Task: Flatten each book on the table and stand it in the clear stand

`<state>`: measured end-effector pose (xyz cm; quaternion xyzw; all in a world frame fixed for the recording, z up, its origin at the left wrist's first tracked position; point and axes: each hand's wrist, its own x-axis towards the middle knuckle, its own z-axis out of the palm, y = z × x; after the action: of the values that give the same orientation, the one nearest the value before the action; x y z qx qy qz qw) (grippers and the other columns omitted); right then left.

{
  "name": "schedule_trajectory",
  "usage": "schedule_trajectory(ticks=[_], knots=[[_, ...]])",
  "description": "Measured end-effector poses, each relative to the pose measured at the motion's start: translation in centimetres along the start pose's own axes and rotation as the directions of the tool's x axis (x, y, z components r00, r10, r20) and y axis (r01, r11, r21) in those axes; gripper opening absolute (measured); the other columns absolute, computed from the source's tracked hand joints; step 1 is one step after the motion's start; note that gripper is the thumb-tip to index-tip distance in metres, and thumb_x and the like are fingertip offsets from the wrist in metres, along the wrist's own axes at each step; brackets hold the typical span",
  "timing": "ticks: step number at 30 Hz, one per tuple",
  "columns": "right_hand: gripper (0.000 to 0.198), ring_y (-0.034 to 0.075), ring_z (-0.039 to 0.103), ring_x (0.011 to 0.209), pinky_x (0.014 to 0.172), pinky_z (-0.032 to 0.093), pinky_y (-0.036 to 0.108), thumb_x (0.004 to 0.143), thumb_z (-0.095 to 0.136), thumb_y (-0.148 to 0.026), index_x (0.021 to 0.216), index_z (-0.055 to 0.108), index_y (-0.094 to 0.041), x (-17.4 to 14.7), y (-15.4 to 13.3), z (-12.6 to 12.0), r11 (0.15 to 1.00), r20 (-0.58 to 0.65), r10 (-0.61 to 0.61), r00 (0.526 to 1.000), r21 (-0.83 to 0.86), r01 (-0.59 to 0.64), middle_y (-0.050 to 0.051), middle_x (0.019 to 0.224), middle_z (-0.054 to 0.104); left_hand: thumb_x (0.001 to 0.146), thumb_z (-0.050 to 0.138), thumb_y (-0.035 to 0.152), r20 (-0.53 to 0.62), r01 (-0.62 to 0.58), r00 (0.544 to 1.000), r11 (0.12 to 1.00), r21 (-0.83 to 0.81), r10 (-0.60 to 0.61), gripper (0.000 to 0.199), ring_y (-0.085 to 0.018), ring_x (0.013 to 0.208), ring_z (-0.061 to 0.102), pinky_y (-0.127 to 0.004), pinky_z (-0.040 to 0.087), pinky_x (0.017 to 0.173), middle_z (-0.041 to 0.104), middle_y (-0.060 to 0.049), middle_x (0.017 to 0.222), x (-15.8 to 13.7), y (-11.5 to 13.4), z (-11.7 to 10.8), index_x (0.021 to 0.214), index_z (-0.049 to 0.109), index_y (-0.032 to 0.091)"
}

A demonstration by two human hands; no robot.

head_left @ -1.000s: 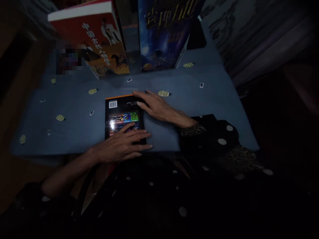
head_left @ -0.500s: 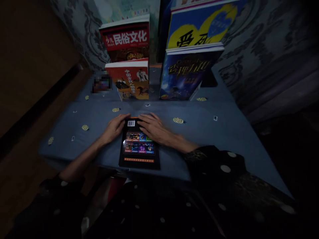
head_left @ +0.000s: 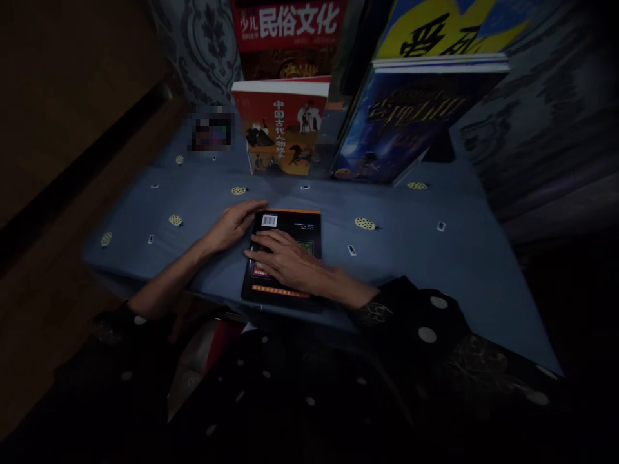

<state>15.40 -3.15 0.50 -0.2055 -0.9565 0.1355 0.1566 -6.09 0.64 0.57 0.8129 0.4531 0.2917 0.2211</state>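
Note:
A black book (head_left: 304,224) lies flat near the front edge of the table, its barcode side up and an orange strip along its far edge. My left hand (head_left: 235,225) rests at its far left corner, fingers stretched out and touching the edge. Across the middle of the cover lies my right hand (head_left: 285,261), flat with the fingers extended to the left, hiding most of the small pictures printed there. Neither hand grips anything.
Behind stand a red-orange book (head_left: 285,132), a blue book (head_left: 396,129), a red book (head_left: 290,38) and a yellow-and-blue book (head_left: 445,32). A pixelated item (head_left: 211,133) lies at the back left. The blue tablecloth (head_left: 435,258) bears pineapple prints.
My right hand has slid from the book's far edge down onto the middle of its cover. My left hand stays at the far left corner. The view has shifted.

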Motion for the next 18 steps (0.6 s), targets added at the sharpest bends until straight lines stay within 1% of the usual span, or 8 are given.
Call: schedule_trajectory(ticks=[4,7,9,11,14,16,18], knots=[[0.034,0.027,0.044,0.141,0.115,0.041,0.054,0.103,0.05,-0.028,0.132,0.065,-0.021,-1.2,-1.7,0.2,0.998,0.012,-0.022,1.0,0.051,0.022,0.015,0.147,0.055,0.1,0.038,0.023,0.007,-0.029,1.0,0.996,0.087,0.028,0.041,-0.021,0.12,0.064,-0.043,0.048,0.107,0.069,-0.01,0.129,-0.3,0.5,0.2,0.133,0.06,0.015],[0.032,0.026,0.045,0.142,0.117,0.039,0.054,0.102,0.051,-0.028,0.131,0.065,-0.024,-1.9,-3.5,0.4,0.997,0.022,-0.043,0.999,0.063,0.042,0.012,0.148,0.056,0.1,0.036,0.023,0.031,-0.042,0.999,0.99,0.138,0.038,0.042,-0.021,0.125,0.061,-0.045,0.046,0.11,0.067,-0.01,0.134,-0.4,0.5,0.2,0.135,0.058,0.016],[0.033,0.026,0.046,0.142,0.117,0.039,0.054,0.102,0.051,-0.028,0.132,0.064,-0.024,-2.3,-5.1,0.7,0.998,0.038,-0.056,0.998,0.03,0.055,0.012,0.148,0.056,0.101,0.037,0.025,0.063,-0.053,0.997,0.986,0.161,0.043,0.041,-0.021,0.13,0.058,-0.046,0.043,0.113,0.063,-0.011,0.14,-0.5,0.7,0.2,0.135,0.058,0.015],[0.035,0.027,0.045,0.143,0.118,0.039,0.054,0.102,0.052,-0.028,0.135,0.061,-0.021,-2.5,-6.7,1.3,0.999,0.033,-0.041,0.999,-0.028,0.042,0.012,0.148,0.056,0.101,0.039,0.028,0.112,-0.052,0.993,0.981,0.187,0.031,0.041,-0.022,0.136,0.054,-0.048,0.039,0.116,0.057,-0.013,0.146,-0.9,1.3,0.3,0.136,0.057,0.014],[0.04,0.03,0.044,0.144,0.119,0.038,0.053,0.101,0.05,-0.025,0.138,0.056,-0.012,-2.7,-8.7,2.5,0.994,-0.01,0.002,1.0,-0.113,-0.003,0.016,0.148,0.055,0.103,0.04,0.032,0.177,-0.012,0.984,0.968,0.25,-0.033,0.044,-0.023,0.145,0.042,-0.053,0.03,0.12,0.047,-0.012,0.155,-2.5,3.0,0.7,0.143,0.05,0.017],[0.044,0.03,0.044,0.144,0.121,0.036,0.052,0.1,0.048,-0.023,0.141,0.053,-0.007,-2.9,-9.4,3.1,0.989,-0.044,0.018,0.999,-0.143,-0.024,0.018,0.148,0.055,0.104,0.038,0.036,0.2,0.017,0.977,0.957,0.291,-0.078,0.046,-0.024,0.149,0.036,-0.056,0.025,0.121,0.042,-0.012,0.159,-3.8,4.3,1.1,0.147,0.046,0.019],[0.046,0.029,0.043,0.145,0.123,0.034,0.051,0.1,0.045,-0.02,0.143,0.05,-0.006,-3.2,-9.6,3.2,0.988,-0.07,0.021,0.997,-0.15,-0.032,0.018,0.149,0.055,0.106,0.034,0.039,0.213,0.031,0.972,0.949,0.315,-0.102,0.048,-0.026,0.151,0.032,-0.058,0.023,0.122,0.037,-0.013,0.162,-5.0,5.3,1.4,0.149,0.044,0.018]])
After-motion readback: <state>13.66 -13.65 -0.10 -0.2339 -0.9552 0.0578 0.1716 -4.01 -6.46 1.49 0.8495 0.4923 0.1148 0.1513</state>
